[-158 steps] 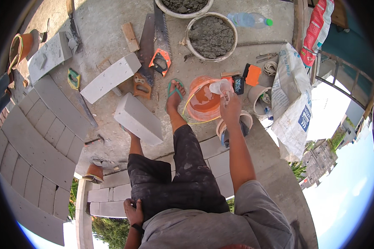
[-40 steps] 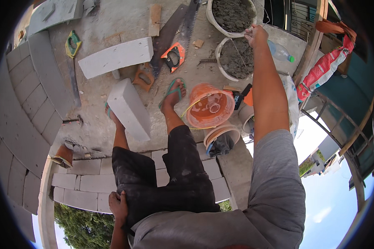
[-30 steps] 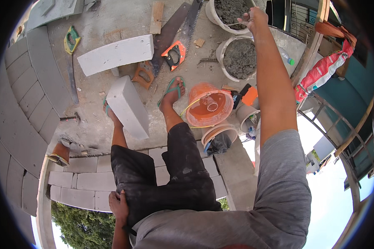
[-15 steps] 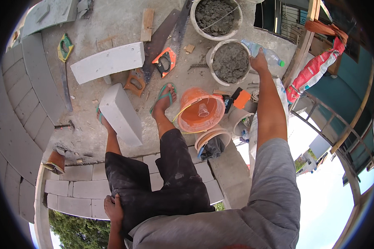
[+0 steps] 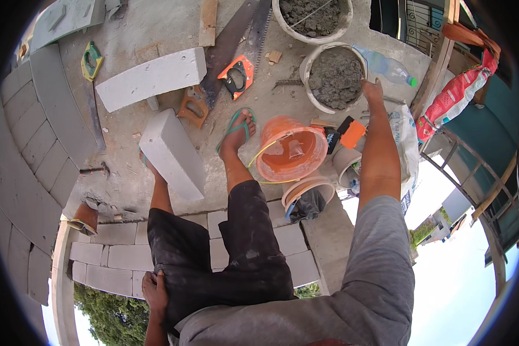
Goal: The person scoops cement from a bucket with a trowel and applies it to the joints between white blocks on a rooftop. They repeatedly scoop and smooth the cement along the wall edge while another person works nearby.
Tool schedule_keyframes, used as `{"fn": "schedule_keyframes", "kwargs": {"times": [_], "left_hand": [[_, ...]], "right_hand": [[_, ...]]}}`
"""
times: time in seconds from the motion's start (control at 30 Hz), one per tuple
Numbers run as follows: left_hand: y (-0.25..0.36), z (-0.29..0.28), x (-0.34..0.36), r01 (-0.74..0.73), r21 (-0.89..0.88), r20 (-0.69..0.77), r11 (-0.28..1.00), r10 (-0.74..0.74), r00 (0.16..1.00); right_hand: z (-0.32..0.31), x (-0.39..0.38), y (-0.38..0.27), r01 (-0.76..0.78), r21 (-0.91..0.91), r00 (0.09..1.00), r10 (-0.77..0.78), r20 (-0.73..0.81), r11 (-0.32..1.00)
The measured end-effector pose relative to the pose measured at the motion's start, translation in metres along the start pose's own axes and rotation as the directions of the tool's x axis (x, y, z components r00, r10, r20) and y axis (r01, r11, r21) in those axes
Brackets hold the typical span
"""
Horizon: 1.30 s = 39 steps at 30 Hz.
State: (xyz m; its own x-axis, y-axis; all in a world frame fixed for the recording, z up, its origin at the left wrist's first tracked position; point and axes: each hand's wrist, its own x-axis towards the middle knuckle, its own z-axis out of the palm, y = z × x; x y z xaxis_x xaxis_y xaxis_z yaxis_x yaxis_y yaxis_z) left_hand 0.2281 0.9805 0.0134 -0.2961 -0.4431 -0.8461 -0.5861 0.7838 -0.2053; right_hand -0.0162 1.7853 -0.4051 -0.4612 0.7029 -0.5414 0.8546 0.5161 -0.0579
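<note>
My right hand (image 5: 372,90) reaches out to the right side of a white bucket of grey mortar (image 5: 335,79), its curled fingers at the rim. Just beyond that hand lies a clear plastic bottle with a green cap (image 5: 391,68). Low at the left, my left hand (image 5: 155,291) is against the leg of my dark shorts (image 5: 181,242), fingers bent on the cloth; the fingertips are partly hidden. A white block (image 5: 173,153) stands tilted between my feet, and another white block (image 5: 150,79) lies beyond it.
A second mortar bucket (image 5: 314,17) stands at the far side. Nearer are an orange bucket (image 5: 291,149) with a cup inside and a smaller bucket holding black plastic (image 5: 307,202). Several handsaws (image 5: 236,78) lie on the concrete. A block wall (image 5: 26,150) rises at the left.
My right hand has shifted slightly nearer along the bucket's right side, away from the bottle. The view has tilted a little; my left hand stays on the shorts.
</note>
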Motion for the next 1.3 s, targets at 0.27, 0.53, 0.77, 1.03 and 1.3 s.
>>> {"fn": "schedule_keyframes", "kwargs": {"times": [0.27, 0.53, 0.77, 1.03, 1.3], "left_hand": [[0.013, -0.009, 0.0, -0.026, 0.02, -0.033, 0.999, 0.027, 0.999], [-0.006, -0.018, -0.007, -0.108, -0.258, -0.018, 0.96, 0.107, 0.994], [-0.138, -0.034, -0.06, 0.047, -0.543, -0.016, 0.838, -0.066, 0.998], [-0.294, 0.065, -0.193, 0.381, -0.378, 0.11, 0.844, -0.368, 0.923], [-0.407, 0.103, -0.163, 0.382, -0.546, -0.114, 0.746, -0.518, 0.848]], "right_hand": [[-0.026, -0.062, -0.029, 0.152, 0.352, 0.987, -0.161, -0.004, 0.924], [-0.027, -0.179, -0.075, 0.507, -0.065, 0.848, -0.485, 0.214, 0.859], [-0.048, -0.223, -0.084, 0.408, 0.132, 0.861, -0.429, 0.273, 0.903], [-0.122, -0.402, -0.137, 0.47, 0.257, 0.777, -0.534, 0.332, 0.844], [-0.073, -0.636, -0.19, 0.529, 0.22, 0.708, -0.569, 0.419, 0.82]]}}
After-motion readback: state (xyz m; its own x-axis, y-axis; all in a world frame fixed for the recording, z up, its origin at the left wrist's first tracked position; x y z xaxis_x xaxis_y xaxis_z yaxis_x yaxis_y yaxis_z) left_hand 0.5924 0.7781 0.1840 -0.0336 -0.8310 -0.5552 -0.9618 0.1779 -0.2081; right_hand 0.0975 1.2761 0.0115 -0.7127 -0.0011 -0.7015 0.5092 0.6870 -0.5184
